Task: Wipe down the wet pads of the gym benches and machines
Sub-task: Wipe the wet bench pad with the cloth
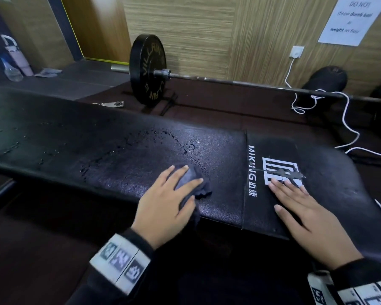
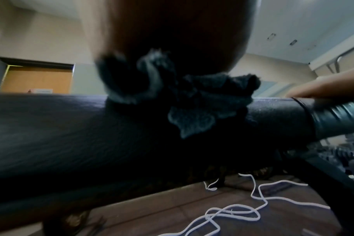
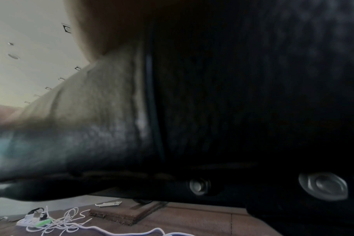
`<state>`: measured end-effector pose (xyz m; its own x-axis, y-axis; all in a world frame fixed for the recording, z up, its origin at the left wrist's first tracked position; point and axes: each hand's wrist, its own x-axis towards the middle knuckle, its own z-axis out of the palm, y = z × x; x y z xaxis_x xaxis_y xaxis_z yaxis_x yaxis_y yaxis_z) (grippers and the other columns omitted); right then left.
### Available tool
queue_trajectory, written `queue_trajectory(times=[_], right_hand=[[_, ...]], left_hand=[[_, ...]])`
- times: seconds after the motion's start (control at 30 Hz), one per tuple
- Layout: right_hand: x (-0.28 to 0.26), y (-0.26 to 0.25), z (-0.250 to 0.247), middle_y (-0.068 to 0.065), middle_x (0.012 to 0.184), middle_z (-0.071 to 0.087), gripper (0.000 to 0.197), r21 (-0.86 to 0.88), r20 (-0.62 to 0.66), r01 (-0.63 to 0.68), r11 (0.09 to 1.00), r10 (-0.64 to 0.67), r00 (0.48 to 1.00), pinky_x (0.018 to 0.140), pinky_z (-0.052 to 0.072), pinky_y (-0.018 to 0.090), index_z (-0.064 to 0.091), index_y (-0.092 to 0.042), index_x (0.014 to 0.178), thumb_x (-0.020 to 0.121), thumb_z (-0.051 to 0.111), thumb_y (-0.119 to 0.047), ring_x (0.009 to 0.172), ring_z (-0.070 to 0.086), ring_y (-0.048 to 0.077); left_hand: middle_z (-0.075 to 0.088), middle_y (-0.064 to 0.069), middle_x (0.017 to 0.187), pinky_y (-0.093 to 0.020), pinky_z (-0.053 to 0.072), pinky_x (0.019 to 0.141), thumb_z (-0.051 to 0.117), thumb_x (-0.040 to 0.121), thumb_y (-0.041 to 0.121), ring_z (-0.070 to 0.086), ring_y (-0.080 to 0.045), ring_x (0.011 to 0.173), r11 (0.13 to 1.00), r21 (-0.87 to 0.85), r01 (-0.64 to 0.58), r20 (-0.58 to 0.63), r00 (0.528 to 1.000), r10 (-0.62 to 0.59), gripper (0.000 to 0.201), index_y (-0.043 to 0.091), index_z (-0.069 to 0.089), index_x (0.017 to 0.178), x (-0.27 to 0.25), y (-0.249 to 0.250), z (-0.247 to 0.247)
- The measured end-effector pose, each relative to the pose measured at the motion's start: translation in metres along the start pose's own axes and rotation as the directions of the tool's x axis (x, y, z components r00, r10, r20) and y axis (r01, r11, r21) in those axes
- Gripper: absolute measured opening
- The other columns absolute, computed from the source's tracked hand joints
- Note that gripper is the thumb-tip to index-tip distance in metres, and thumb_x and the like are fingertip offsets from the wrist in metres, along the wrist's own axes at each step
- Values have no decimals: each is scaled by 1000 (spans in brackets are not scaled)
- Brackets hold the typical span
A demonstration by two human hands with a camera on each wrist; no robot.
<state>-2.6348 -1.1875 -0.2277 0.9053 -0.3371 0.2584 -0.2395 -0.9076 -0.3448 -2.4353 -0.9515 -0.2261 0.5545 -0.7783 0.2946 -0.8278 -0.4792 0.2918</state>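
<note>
A long black bench pad (image 1: 119, 155) runs across the head view, with water droplets (image 1: 163, 135) beaded on its middle and left part. My left hand (image 1: 169, 199) lies flat with spread fingers on a dark grey cloth (image 1: 191, 179), pressing it onto the pad near the front edge. In the left wrist view the cloth (image 2: 192, 102) bunches over the edge of the pad (image 2: 71, 127). My right hand (image 1: 301, 212) rests flat and empty on the pad's right section, fingertips at the white logo (image 1: 279, 170). The right wrist view shows mostly the dark pad (image 3: 253, 95).
Behind the bench, a barbell with a black plate (image 1: 147, 69) lies on the dark floor along the wood-panelled wall. A white cable (image 1: 348, 119) trails from a wall socket (image 1: 297, 51) past a black bag (image 1: 326, 80). Bottles (image 1: 13, 62) stand far left. Cable coils (image 2: 253, 207) lie under the bench.
</note>
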Motion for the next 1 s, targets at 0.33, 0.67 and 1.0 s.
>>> queue_trajectory(times=[0.33,0.67,1.0], right_hand=[[1,2,3,-23,144,36,53,-14,-5,-8,1000,8,1000,115,13,21,39,-36,139,90,26,-52,138,22,-4],[1,-1,-1,-19,142,40,53,-18,-25,9,1000,-9,1000,113,12,15,44,-32,138,89,30,-50,136,23,-4],[0,1,-1,-29,143,33,53,-4,1,-17,1000,17,1000,113,11,13,39,-40,138,88,27,-55,138,20,-6]], left_hand=[[40,-7,147,-38,21,115,37,94,42,30,-28,137,911,68,406,-66,913,-402,46,29,52,136,3,-93,-37],[40,-2,149,-43,23,116,21,88,55,29,-28,139,996,83,30,152,988,-42,56,42,49,134,35,0,3],[52,4,137,-43,32,110,37,96,36,46,-21,128,998,62,-11,-102,995,18,39,28,60,126,-28,-66,-26]])
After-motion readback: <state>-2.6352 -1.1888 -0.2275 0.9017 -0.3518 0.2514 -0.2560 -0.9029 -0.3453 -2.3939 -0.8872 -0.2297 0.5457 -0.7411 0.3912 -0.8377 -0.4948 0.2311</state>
